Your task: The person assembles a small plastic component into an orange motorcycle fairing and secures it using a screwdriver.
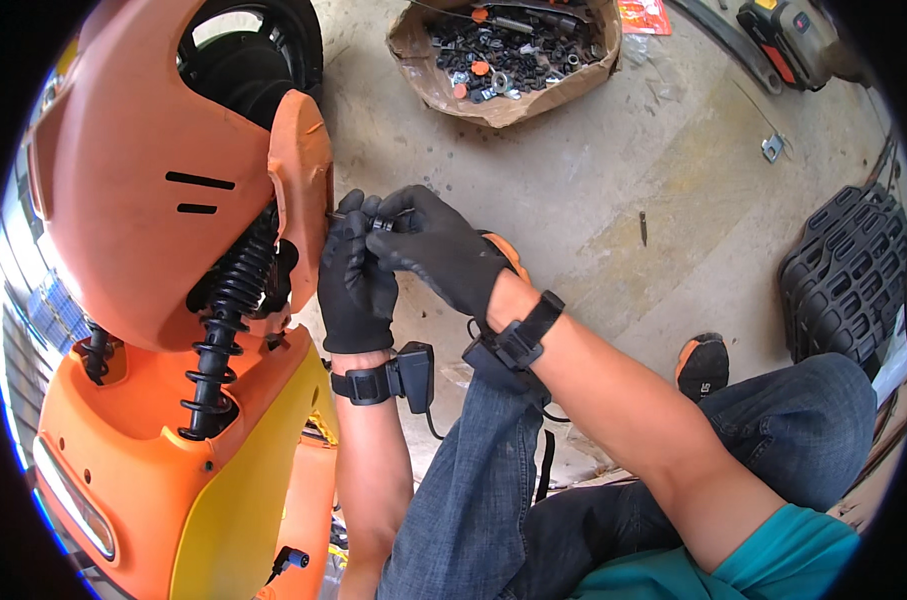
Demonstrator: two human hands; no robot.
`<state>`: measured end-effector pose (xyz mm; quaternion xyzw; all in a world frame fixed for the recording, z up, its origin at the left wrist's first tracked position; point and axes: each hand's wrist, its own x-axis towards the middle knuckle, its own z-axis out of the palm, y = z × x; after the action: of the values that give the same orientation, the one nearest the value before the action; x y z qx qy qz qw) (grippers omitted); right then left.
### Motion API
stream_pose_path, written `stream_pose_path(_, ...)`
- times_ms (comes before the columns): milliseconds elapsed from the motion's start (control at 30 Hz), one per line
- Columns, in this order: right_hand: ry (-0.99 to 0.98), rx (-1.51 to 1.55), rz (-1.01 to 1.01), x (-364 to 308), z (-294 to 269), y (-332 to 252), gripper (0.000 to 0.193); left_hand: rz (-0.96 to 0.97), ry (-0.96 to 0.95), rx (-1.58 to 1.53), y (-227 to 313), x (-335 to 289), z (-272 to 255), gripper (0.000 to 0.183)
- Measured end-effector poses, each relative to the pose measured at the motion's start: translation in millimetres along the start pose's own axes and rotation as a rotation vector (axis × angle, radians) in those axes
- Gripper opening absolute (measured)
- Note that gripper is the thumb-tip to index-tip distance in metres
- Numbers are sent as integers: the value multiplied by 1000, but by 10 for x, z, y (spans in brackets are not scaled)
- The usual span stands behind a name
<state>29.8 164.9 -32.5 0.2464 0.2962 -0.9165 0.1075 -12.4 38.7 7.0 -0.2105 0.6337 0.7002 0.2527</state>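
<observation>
Concrete floor (593,190) carries a cardboard box of bolts (508,55) near its far edge. We clamp our left hand (356,275) and right hand (435,250) together on a small black fastener (381,224) against the orange scooter panel (303,190).

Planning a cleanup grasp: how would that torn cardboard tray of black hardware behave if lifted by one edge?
The cardboard tray looks soft and torn at its rim, so it would probably sag. Its pile of small black parts likely makes it heavy. Loose pieces could slide and spill toward the low side.
</observation>
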Motion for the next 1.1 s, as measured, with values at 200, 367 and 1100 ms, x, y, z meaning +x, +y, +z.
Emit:
stream_pose_path(200, -115, 90, 483, -10, -164, -268, 56, 28, -101, -91, -20, -59, 29, 44)
stream_pose_path(367, -45, -21, 179, 89, -40, -32, 33, 0, -102, -167, -23, -38, -11, 47)
stream_pose_path(1100, -74, 164, 170, 148, -17, -1, 25, 625, 636, 1236, 243, -559, 145, 46)
